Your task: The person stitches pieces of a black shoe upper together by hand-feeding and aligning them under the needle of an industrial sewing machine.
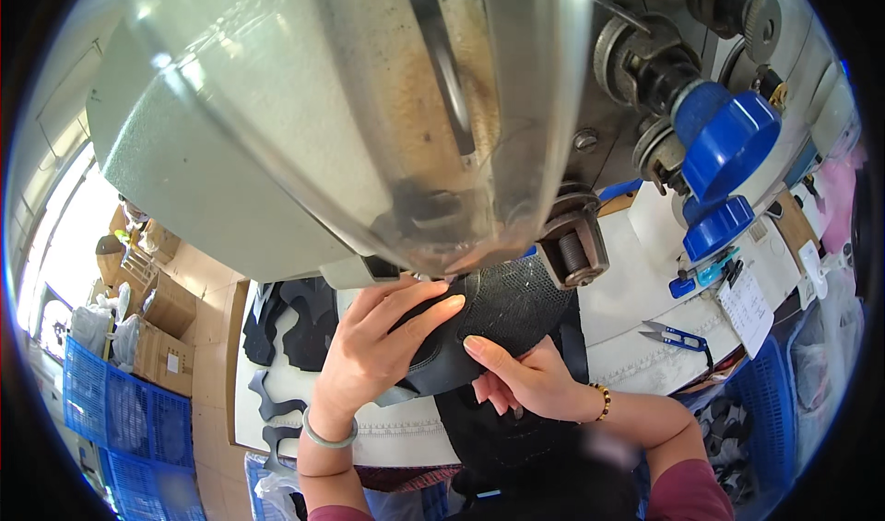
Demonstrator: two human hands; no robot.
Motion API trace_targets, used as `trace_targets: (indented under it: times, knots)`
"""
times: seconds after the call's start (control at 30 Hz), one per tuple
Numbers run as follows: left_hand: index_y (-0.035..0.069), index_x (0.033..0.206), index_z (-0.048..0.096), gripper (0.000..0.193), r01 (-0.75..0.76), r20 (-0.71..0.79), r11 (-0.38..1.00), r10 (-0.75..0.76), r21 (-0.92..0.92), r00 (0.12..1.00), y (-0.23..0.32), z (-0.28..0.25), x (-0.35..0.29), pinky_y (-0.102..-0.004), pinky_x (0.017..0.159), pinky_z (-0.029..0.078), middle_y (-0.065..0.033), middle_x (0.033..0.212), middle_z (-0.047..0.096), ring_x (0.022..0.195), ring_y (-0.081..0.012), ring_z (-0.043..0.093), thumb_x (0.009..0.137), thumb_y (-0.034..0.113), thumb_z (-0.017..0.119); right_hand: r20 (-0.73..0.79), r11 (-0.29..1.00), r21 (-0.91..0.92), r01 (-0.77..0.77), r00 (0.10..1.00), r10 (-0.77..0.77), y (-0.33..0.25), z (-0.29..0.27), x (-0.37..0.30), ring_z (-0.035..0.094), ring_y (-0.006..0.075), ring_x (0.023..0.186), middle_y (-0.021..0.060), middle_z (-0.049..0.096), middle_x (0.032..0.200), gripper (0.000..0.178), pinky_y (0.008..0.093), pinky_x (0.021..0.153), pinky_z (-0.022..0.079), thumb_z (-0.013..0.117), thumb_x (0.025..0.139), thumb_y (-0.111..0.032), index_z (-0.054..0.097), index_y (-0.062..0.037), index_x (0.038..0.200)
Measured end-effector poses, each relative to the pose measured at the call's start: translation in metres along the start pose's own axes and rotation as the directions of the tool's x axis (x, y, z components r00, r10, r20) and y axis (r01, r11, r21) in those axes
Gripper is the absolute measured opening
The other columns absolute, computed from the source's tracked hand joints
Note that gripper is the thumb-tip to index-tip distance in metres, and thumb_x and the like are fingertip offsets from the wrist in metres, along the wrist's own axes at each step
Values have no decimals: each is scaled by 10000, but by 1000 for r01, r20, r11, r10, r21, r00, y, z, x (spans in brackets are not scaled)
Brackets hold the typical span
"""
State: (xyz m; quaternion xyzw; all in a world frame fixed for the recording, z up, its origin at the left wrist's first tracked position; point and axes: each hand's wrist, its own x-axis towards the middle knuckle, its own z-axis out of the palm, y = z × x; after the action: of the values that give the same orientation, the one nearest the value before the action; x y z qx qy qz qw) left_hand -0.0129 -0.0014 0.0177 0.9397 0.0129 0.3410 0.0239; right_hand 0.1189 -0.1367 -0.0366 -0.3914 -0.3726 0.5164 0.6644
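Observation:
A black shoe upper with a mesh panel lies under the head of a sewing machine. My left hand rests over its left part, fingers reaching toward the stitching spot, which the machine head hides. I cannot see all of that hand's fingertips. At the near right edge my right hand pinches the upper, thumb on top and the other fingers curled below.
Blue tension knobs jut out at the upper right. Blue thread snips and a paper sheet lie on the white table. Dark cut pieces lie left. Blue crates and cardboard boxes stand beyond.

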Motion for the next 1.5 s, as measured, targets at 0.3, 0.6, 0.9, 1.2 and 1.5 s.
trace_targets:
  times: [0.3, 0.6, 0.9, 1.2, 1.5]
  knots:
    - [77, 1048, 683, 444, -39, -55, 996, 43, 78, 998, 6, 4, 2, -356, 783, 502, -87, 1057, 599, 909, -265, 586, 614, -8, 644, -4, 998, -61, 15, 1000, -15, -4, -3, 2, 466, 59, 377, 21, 555, 547, 300, 191, 357, 339, 521, 971, -258, 590, -25, 795]
    - [90, 1069, 676, 475, 84, 8, 992, -85, 93, 996, 15, 2, 5, -373, 812, 489, -100, 1081, 558, 920, -289, 567, 612, -37, 648, -101, 994, -96, 46, 993, -55, -6, -6, 4, 498, 77, 367, 51, 574, 491, 520, 198, 335, 328, 559, 943, -351, 595, -32, 535]
    - [54, 1029, 668, 353, 129, 11, 991, -130, 28, 992, 18, -3, 11, -368, 803, 497, -87, 1041, 618, 914, -268, 590, 681, -4, 662, 136, 954, -263, -144, 973, 184, -3, -3, -1, 481, 76, 354, 62, 628, 565, 532, 209, 335, 347, 434, 985, -394, 614, 7, 686]
    - [23, 1072, 634, 373, 126, -29, 989, -124, 72, 992, 26, 5, 6, -359, 787, 488, -97, 1008, 590, 887, -260, 571, 700, 0, 657, 86, 982, -180, -58, 994, 75, -2, 13, -18, 494, 75, 366, 68, 611, 575, 423, 192, 332, 335, 446, 992, -309, 372, 38, 1224]
    - [1, 1014, 656, 276, 231, -153, 965, -211, 124, 965, 44, 19, 11, -340, 728, 478, -104, 958, 601, 826, -258, 560, 743, -40, 626, -105, 995, -78, -62, 993, 54, -7, 14, -21, 536, 78, 443, 42, 576, 708, 387, 189, 350, 395, 434, 997, -286, 390, 35, 1208]
